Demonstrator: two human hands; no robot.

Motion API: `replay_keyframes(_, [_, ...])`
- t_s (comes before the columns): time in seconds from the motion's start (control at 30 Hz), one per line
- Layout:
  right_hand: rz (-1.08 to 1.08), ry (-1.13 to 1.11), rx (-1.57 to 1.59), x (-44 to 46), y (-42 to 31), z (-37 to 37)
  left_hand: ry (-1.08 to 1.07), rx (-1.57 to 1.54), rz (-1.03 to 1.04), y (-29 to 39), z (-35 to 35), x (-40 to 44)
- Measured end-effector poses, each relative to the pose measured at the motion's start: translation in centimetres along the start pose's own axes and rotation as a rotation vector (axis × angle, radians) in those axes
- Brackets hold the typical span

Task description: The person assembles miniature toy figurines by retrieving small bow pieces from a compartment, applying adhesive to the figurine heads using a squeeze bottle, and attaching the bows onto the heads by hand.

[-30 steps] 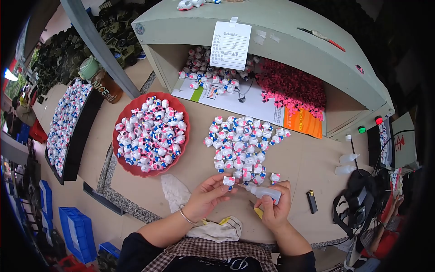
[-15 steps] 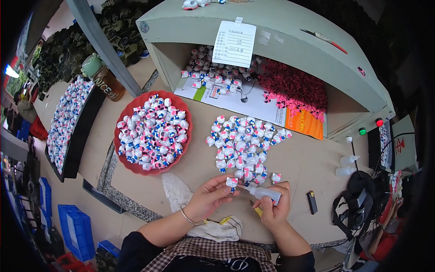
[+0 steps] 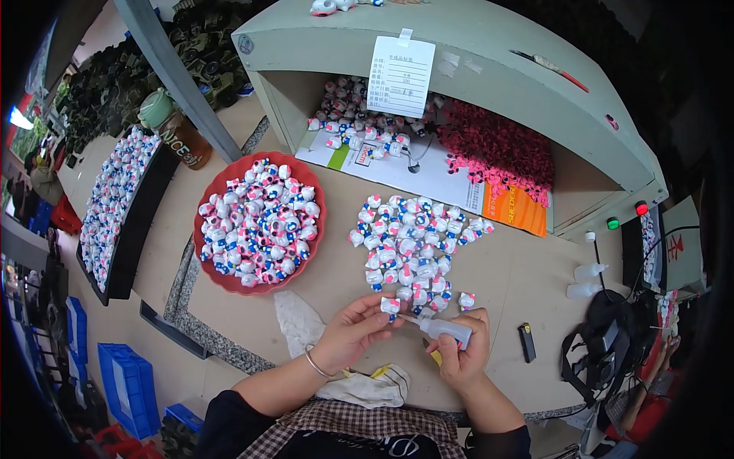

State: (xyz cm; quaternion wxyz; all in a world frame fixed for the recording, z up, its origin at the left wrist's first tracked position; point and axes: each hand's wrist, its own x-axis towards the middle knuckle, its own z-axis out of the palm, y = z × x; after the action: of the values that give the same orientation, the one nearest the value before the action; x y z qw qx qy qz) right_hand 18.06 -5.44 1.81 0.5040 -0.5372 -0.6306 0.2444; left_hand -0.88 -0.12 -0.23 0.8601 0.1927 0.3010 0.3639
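Observation:
My left hand (image 3: 353, 330) pinches a small white cat figurine (image 3: 390, 306) with pink ears and a blue body between thumb and fingers. In my right hand (image 3: 465, 352) is a translucent squeeze bottle (image 3: 445, 331), tilted with its thin nozzle pointing left. The nozzle tip is at the lower part of the figurine; whether it touches cannot be made out. Just beyond my hands lies a cluster of similar figurines (image 3: 413, 245), and a single figurine (image 3: 466, 301) sits apart at its right.
A red scalloped bowl (image 3: 321, 222) full of figurines stands left. Behind is a grey shelf (image 3: 306, 46) holding figurines and pink pieces (image 3: 497, 145). A black tray (image 3: 126, 268), a jar (image 3: 187, 141), a cloth (image 3: 298, 321), a glove (image 3: 367, 389) and a black lighter-like object (image 3: 527, 342) lie around.
The squeeze bottle has shifted slightly left and down, its nozzle tip nearer the figurine's lower part. My left hand holds the figurine in nearly the same place.

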Motion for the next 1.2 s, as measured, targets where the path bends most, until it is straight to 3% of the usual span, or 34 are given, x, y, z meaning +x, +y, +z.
replay_keyframes(0.27, [-0.010,0.031,-0.035,0.12,-0.26,-0.25,0.030,0.081,0.045,-0.29,-0.13,-0.07])
replay_keyframes(0.47, [0.005,0.060,0.218,-0.27,0.09,0.26,0.042,0.139,0.048,-0.70,-0.26,-0.18])
replay_keyframes(0.97, [0.066,0.031,0.100,-0.25,-0.20,0.65,0.039,0.202,0.062,-0.82,-0.18,-0.18])
replay_keyframes(1.2, [-0.024,-0.027,-0.010,-0.10,-0.15,0.14,0.064,0.349,0.171,-0.82,-0.15,-0.13])
